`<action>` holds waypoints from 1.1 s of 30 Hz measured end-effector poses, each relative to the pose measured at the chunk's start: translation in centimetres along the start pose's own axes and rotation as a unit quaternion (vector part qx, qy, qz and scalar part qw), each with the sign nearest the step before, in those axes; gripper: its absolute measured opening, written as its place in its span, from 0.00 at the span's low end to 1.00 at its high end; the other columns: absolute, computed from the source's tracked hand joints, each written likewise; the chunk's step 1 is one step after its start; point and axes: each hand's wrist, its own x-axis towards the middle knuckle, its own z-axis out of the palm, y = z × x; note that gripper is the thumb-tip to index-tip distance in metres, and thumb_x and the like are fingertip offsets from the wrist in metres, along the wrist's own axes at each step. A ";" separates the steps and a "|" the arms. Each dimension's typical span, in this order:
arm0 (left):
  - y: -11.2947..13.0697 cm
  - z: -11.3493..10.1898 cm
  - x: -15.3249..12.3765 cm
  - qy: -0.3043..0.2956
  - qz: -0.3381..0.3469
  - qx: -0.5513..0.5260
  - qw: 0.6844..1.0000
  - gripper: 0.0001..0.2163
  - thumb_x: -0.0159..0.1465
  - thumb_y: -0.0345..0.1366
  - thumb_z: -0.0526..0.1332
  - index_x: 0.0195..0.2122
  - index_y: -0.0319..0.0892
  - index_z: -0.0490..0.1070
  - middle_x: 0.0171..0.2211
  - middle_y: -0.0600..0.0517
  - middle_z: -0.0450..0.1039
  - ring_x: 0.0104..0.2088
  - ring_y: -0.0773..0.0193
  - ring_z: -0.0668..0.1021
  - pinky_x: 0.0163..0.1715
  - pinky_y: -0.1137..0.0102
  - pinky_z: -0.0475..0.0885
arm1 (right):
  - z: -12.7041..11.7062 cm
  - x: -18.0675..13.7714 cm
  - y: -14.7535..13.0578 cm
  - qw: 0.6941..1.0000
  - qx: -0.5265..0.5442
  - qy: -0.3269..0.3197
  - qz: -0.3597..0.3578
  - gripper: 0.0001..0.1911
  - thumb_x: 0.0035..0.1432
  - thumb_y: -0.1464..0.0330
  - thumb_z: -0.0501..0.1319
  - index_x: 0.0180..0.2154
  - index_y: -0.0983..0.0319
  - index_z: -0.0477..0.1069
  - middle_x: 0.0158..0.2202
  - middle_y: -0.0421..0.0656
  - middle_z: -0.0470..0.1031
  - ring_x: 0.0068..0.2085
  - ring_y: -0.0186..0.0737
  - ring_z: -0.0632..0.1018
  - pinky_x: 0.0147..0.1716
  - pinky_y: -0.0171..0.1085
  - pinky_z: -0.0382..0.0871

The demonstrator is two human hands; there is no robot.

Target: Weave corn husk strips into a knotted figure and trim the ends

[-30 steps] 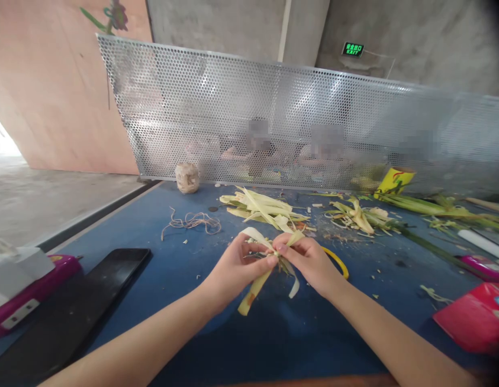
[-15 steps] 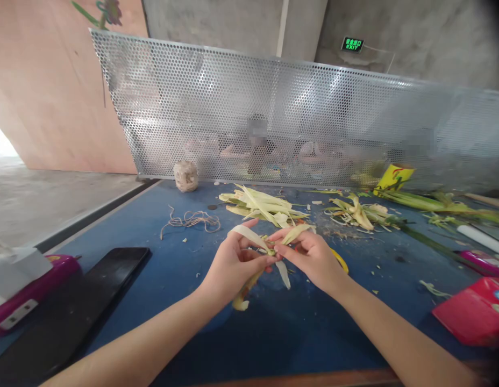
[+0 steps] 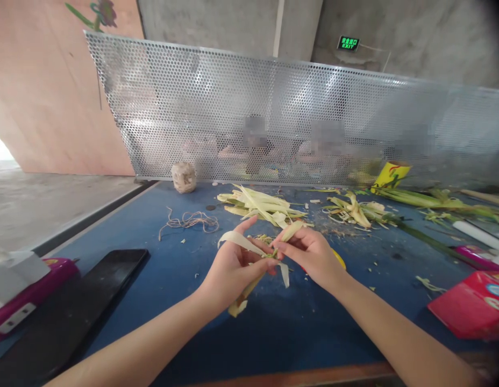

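Observation:
My left hand (image 3: 237, 263) pinches a small bundle of pale corn husk strips (image 3: 238, 239) between thumb and fingers, its index finger stretched upward. From the other side, my right hand (image 3: 306, 250) has thumb and fingertips closed on the same husk work. One strip curls over the left hand, and a short end (image 3: 285, 274) hangs below the fingertips. A yellowish husk piece (image 3: 238, 307) sticks out beneath the left palm. Behind the hands lies a pile of flat corn husks (image 3: 261, 204). Something yellow (image 3: 339, 260), partly hidden, sits behind the right wrist.
Twine (image 3: 193, 220) and a ball-shaped roll (image 3: 184, 177) lie at the back left of the blue table (image 3: 314, 333). A black phone (image 3: 80, 306) and purple power strip (image 3: 19, 317) are left; a red box (image 3: 471, 306) is right. A perforated metal screen (image 3: 217, 107) stands behind; people sit beyond.
The right fingertips have drawn slightly apart from the left ones, uncovering more of the greenish husk knot between them. The whole view has shifted a little.

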 end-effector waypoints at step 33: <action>0.7 -0.6 0.1 0.030 0.017 0.005 0.999 0.34 0.49 0.28 0.65 0.54 0.46 0.49 0.31 0.57 0.64 0.22 0.65 0.77 0.09 0.77 0.68 | 0.2 -0.2 0.6 0.943 -0.290 -0.088 -0.135 0.03 0.53 0.71 0.58 0.33 0.61 0.68 0.32 0.43 0.73 0.35 0.37 0.73 0.35 0.36 0.67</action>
